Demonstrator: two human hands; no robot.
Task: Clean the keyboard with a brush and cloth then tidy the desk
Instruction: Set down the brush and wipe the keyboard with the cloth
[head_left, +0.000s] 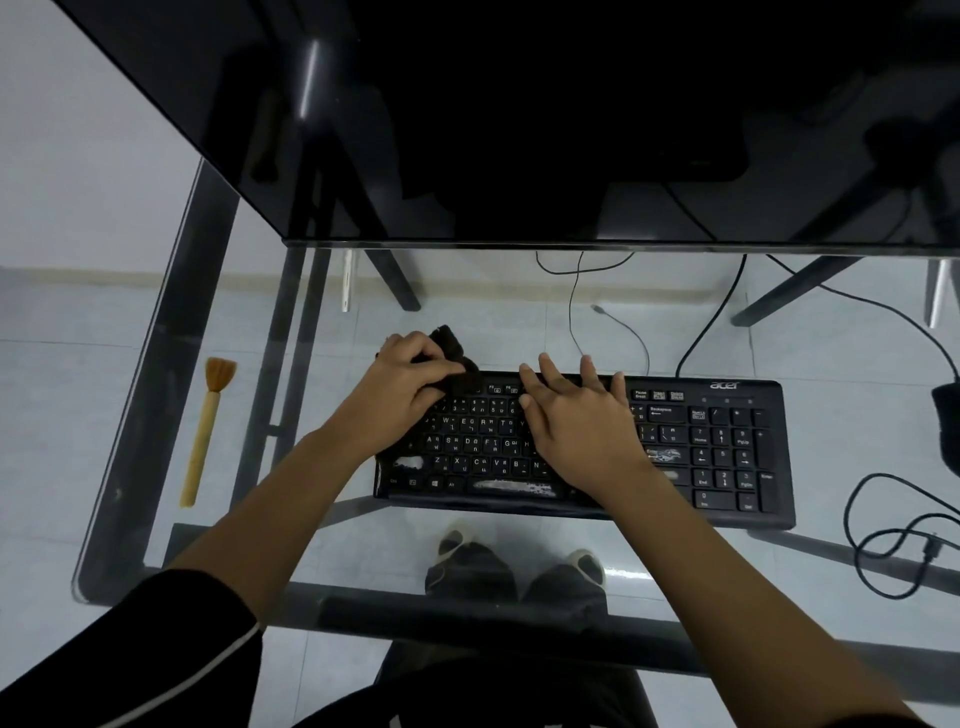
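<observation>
A black keyboard (717, 447) lies on the glass desk (363, 551), in the middle of the view. My left hand (402, 392) grips a dark cloth (452, 345) and presses it on the keyboard's upper left corner. My right hand (582, 421) rests flat on the middle keys, fingers spread, holding nothing. A wooden brush (205, 431) with tan bristles lies alone on the glass, well to the left of the keyboard, bristles pointing away from me.
A dark monitor (519, 119) looms over the far side of the desk. A black mouse (948, 421) sits at the right edge, with a coiled cable (883, 540) in front of it. Other cables trail behind the keyboard. My feet show through the glass.
</observation>
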